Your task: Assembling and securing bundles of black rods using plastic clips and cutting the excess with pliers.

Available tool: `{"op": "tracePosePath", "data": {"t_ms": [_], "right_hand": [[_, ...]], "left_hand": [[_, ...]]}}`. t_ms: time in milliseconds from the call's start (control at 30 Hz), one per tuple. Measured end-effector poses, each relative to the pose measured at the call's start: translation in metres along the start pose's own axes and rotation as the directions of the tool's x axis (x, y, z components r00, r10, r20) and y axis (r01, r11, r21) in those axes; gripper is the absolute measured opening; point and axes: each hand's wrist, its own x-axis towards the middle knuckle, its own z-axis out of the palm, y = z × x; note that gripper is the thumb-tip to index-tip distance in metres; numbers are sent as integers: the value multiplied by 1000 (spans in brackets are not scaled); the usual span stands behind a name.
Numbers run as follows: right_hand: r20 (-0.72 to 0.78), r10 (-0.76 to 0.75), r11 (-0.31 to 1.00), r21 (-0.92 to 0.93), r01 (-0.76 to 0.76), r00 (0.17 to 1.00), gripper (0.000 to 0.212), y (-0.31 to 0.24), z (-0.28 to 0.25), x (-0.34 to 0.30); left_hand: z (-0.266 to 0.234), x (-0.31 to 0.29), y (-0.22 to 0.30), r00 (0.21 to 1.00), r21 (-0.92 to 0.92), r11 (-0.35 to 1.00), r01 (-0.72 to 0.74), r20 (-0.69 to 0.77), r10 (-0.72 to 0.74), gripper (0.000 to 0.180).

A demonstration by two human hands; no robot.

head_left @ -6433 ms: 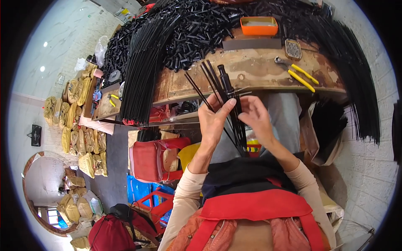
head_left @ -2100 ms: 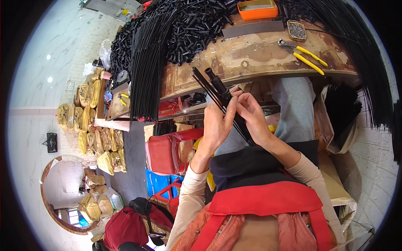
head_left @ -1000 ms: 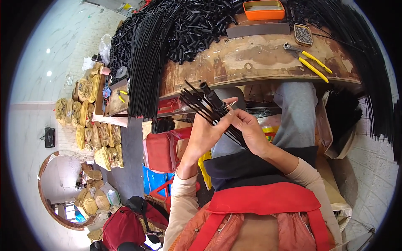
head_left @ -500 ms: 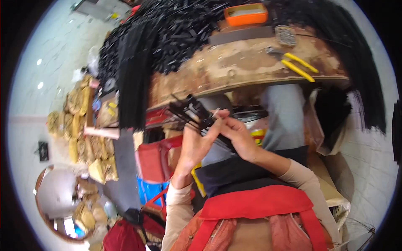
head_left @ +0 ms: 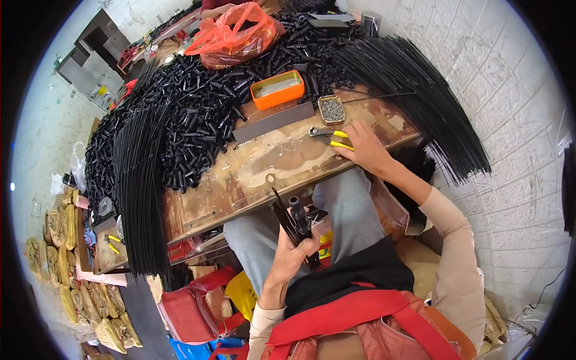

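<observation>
My left hand (head_left: 290, 257) is closed round a bundle of thin black rods (head_left: 281, 217) and a thicker black tube (head_left: 297, 210), held upright above my lap. A thin pale strip shows beside the tube, too small to name. Out on the wooden bench (head_left: 264, 165), my right hand (head_left: 367, 149) is closed over the yellow handles of a pair of pincers (head_left: 339, 143). Their metal jaws point left and lie on the bench top. The fingers partly hide the handles.
Short black tubes (head_left: 198, 120) lie heaped over the bench. Long black rods hang off its left side (head_left: 141, 192) and right side (head_left: 420, 102). Nearby are an orange tray (head_left: 277, 101), a grey bar (head_left: 273, 122), a dish of small metal pieces (head_left: 332, 110) and a red plastic bag (head_left: 240, 39).
My right hand has left the bundle and reached forward to the pincers on the bench. The left hand keeps the bundle over my lap. The view has swung up and to the right.
</observation>
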Motion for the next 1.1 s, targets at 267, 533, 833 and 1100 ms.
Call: {"op": "tracePosePath", "data": {"t_ms": [267, 533, 833, 1100], "right_hand": [[647, 104, 251, 717, -650, 755, 23, -67, -49, -34], [392, -118, 936, 351, -30, 912, 57, -125, -75, -66], [179, -264, 951, 212, 225, 948, 68, -135, -60, -72], [181, -367, 930, 107, 352, 912, 57, -120, -73, -62]], "left_hand": [[9, -2, 11, 952, 44, 996, 84, -299, -67, 16], [0, -2, 11, 970, 119, 993, 10, -244, 19, 37], [-3, -16, 9, 990, 158, 987, -24, -131, 45, 63], [-6, -19, 13, 999, 150, 988, 28, -37, -23, 68]]}}
